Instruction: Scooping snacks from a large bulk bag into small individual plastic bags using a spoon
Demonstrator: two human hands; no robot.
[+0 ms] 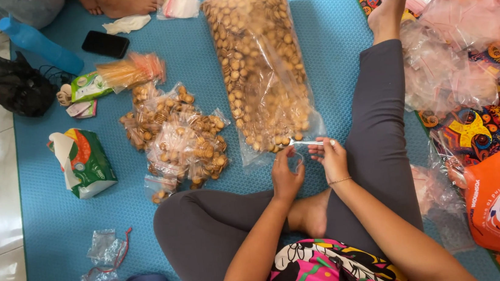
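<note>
Lower centre: left hand (286,177) and right hand (330,158) pinch a small clear bag (305,147) between them | just below big biscuit bag (260,66) on blue mat (336,22) | bag likely light, limp, slippery; grip its top edge.

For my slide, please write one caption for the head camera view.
Seated on a blue mat, both hands hold a small clear bag beside a large bag of biscuits.
</note>
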